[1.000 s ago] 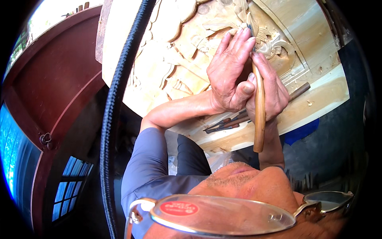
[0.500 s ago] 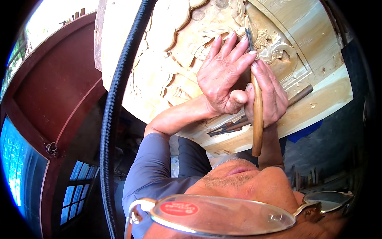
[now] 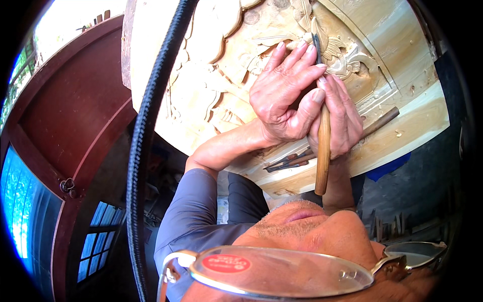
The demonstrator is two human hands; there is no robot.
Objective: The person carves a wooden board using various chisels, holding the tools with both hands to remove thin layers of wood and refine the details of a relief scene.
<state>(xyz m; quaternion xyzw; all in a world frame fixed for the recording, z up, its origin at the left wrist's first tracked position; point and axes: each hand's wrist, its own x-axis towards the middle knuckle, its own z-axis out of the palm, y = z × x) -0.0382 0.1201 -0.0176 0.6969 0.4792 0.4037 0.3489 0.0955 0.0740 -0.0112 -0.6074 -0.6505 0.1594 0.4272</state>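
A carving chisel (image 3: 323, 151) with a long wooden handle and a thin dark blade stands tilted over a pale wooden panel (image 3: 427, 95) carved in relief. Its tip meets the carved leaves and petals (image 3: 332, 49) near the top. My right hand (image 3: 340, 118) is closed around the handle's upper part. From the left, my left hand (image 3: 282, 95) lies over the carving, fingertips pressed along the blade and thumb up against the handle beside my right fingers. Some of the right hand's fingers are hidden behind the handle.
Several more chisels (image 3: 289, 161) lie on the panel's near border, under my wrists. One wooden handle (image 3: 381, 122) sticks out to the right. A thick black braided cable (image 3: 146, 121) crosses the left side. Beyond it is a dark red wooden door (image 3: 70, 90).
My left thumb has swung up to the chisel's handle. The handle's lower end has shifted slightly left, and both hands stay near the same spot on the carving.
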